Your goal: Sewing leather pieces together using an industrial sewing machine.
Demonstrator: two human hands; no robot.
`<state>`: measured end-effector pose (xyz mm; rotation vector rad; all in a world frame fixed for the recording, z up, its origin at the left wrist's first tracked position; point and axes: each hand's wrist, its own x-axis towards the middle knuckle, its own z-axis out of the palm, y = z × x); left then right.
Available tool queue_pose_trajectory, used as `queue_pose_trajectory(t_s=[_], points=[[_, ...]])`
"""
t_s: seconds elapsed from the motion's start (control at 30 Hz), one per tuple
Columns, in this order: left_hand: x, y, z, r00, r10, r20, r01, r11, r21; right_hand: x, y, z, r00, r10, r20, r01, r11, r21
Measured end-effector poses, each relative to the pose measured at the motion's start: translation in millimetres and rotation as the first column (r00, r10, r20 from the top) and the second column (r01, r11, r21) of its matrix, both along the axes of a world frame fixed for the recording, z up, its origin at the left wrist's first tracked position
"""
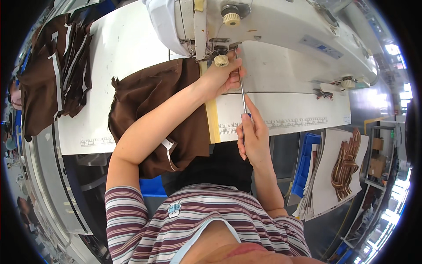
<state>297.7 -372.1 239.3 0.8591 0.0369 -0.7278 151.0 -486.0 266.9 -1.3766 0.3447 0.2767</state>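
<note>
Right at the near side, the person's striped shirt fills the view, with dark clothing showing beyond it, below the bench. To the right of the body, a blue tray stands beside pale sheets, and a bundle of brown strips lies on the sheets. The right hand is at the bench's near edge, closed around the handle end of a long, thin screwdriver, whose metal shaft points away toward the machine. A brown cloth lies left of it, partly under the left forearm, draping over the near edge, with a white strip showing on it. A yellow band runs along the cloth's right side, and a printed ruler follows the near edge farther right. Farther in, the left hand is bent beside the far part of the shaft, just below the head of a pale sewing machine; I cannot tell whether its fingers grip the shaft. A cream knob sits just beside that hand, and a second knob is farther up. At the far left lies a pile of brown pieces with white edges.
</note>
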Motion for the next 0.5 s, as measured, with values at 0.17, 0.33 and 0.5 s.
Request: queue_pose_trajectory(t_s=[0.17,0.33,0.5], points=[[-0.7,0.8,-2.9,1.0,0.007,-0.017,-0.008,0.999,-0.047,0.6,-4.5,3.1,0.999,0.045,0.022,-0.044,0.996,-0.075],[-0.7,-2.3,-0.7,1.0,-0.008,-0.014,0.008,0.998,-0.055,0.7,-6.1,-10.6,0.991,0.074,0.11,-0.04,0.957,-0.286],[-3.9,-1.4,-0.6,1.0,0.018,-0.005,-0.018,0.999,-0.048,2.4,5.2,-4.5,0.938,0.275,0.212,0.016,0.575,-0.818]])
